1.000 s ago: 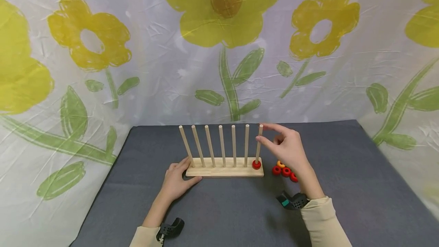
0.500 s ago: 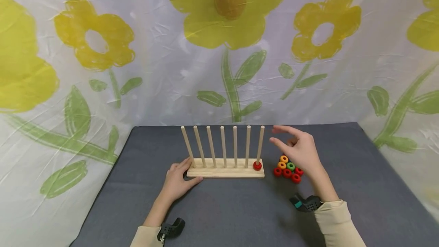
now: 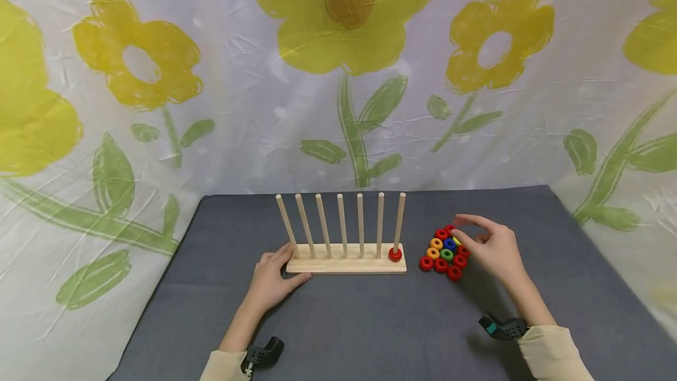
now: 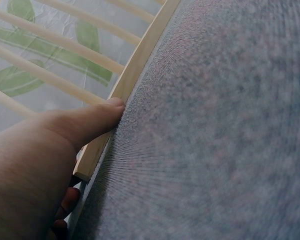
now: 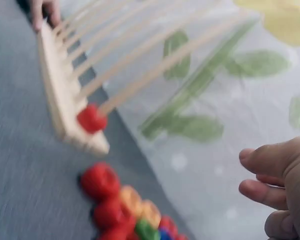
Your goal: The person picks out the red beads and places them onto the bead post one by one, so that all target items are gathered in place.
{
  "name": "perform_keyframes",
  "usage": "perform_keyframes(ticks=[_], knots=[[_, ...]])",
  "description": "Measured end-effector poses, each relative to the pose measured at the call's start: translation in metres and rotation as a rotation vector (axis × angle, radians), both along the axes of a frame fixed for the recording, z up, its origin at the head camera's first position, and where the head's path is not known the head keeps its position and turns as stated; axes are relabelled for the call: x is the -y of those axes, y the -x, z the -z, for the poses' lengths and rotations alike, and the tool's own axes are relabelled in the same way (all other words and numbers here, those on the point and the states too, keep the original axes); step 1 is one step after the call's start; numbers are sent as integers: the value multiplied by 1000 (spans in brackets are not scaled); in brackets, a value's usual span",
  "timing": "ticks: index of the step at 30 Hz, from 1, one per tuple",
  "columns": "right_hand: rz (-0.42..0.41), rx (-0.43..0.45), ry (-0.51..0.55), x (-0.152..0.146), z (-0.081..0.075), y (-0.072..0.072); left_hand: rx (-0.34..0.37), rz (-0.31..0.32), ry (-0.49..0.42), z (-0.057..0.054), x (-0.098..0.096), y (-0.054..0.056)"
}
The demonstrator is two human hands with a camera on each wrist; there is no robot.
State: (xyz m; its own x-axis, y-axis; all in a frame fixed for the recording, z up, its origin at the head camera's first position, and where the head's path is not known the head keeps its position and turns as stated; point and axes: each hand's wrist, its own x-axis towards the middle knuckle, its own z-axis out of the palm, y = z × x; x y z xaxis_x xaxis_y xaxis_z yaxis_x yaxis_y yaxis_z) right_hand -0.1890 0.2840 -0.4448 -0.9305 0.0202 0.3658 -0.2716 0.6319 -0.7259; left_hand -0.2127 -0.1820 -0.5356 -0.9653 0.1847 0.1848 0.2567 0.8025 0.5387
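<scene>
A light wooden peg rack (image 3: 346,266) with several upright rods stands mid-table. One red bead (image 3: 395,255) sits at the foot of its rightmost rod. My left hand (image 3: 268,282) grips the left end of the base; in the left wrist view the thumb (image 4: 102,117) lies along the front edge and the other fingers are mostly hidden. My right hand (image 3: 493,247) hovers beside the far right of a bead cluster, thumb and forefinger apart, holding nothing. Red beads (image 3: 441,265), orange beads (image 3: 436,243), a green bead (image 3: 446,255) and a blue bead (image 3: 449,244) lie there; a yellow one is partly covered.
A dark grey cloth (image 3: 338,322) covers the table. Behind it hangs a pale curtain (image 3: 238,134) printed with yellow flowers. The rack's tall rods rise left of the bead cluster, with a strip of cloth between rack and beads.
My right hand has left the rightmost rod and moved right and down to the loose beads, uncovering more of them. The red bead stays on the rod; my left hand keeps its hold.
</scene>
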Motion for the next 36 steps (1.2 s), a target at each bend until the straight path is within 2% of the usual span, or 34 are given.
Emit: perform_keyframes(ticks=[10,19,24,31,36], knots=[[89,13,-37,-38,45,-13,-1,3,6,-2,1,1],[134,22,16,-48,77,-12,1,4,6,-4,0,0],[156,51,51,-46,83,-13,-8,3,5,-2,0,-1],[143,44,-69,-43,83,-16,-14,0,7,1,1,0],[137,38,-101,-42,83,-14,-16,-2,4,0,0,1]])
